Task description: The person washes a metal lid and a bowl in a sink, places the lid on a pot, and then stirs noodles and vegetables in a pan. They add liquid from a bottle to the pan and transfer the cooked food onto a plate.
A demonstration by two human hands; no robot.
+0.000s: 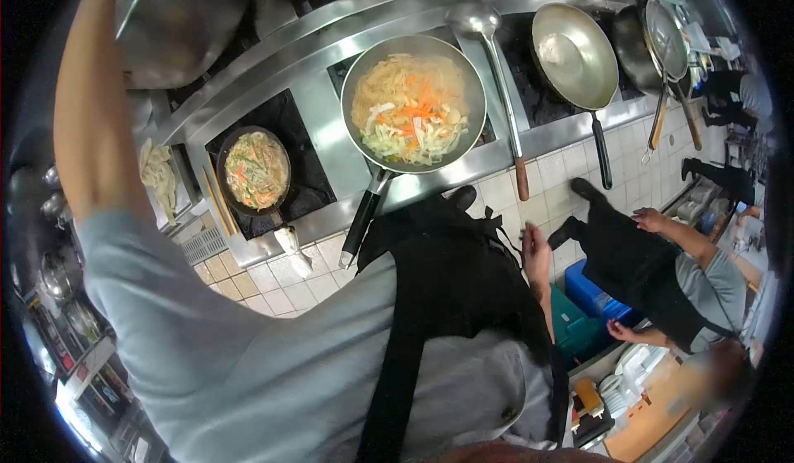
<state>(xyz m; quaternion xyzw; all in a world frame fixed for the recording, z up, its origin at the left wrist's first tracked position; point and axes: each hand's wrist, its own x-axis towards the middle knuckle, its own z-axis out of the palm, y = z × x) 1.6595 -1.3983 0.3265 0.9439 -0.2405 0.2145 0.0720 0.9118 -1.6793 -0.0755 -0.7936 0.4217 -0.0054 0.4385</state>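
My left arm [95,116] in a grey sleeve reaches up past the frame's top edge, beside a large steel wok [182,25]; its hand is out of sight. My right hand [536,252] hangs at my side by my black apron, fingers loosely apart and holding nothing. In front of me on the stove a steel pan [463,74] holds noodles with cabbage and carrot, its black handle [362,219] pointing toward me. A small black pan [225,150] with noodles and vegetables sits on the left burner.
A ladle [496,74] lies across the stove ledge right of the noodle pan. An empty wok [575,54] and more pans [662,41] sit further right. A co-worker [662,273] in a black apron stands at the right, near blue and green crates [591,293]. Chopsticks [217,202] lie beside the small pan.
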